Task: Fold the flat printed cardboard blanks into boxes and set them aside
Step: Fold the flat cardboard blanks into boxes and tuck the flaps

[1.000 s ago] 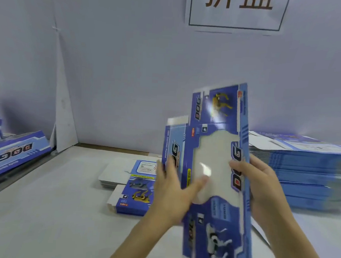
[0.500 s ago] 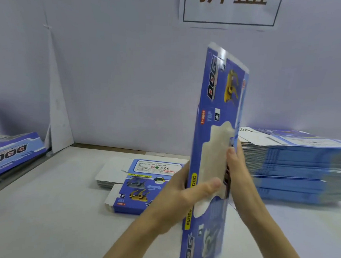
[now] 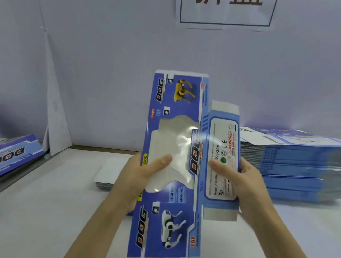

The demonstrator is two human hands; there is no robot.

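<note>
I hold one blue printed cardboard blank [image 3: 171, 224] upright in front of me, above the table. It shows "DOG" lettering, a yellow and a white robot dog, and a clear plastic window in the middle. My left hand [image 3: 143, 171] grips its left edge, thumb on the window. My right hand [image 3: 240, 179] grips the narrower side panel with the white warning label, thumb on the label. A tall stack of flat blanks [image 3: 295, 166] lies at the right. A smaller pile [image 3: 106, 176] lies behind my left hand, mostly hidden.
A white table [image 3: 41, 210] spreads below. At the left edge a folded blue box [image 3: 10, 155] lies on a ledge. A white cardboard wedge [image 3: 55, 109] leans in the left corner. A paper sign [image 3: 227, 8] hangs on the grey wall.
The blank was edge-on half a second ago; it has turned to face me, with the label side panel swung out to the right under my right hand.
</note>
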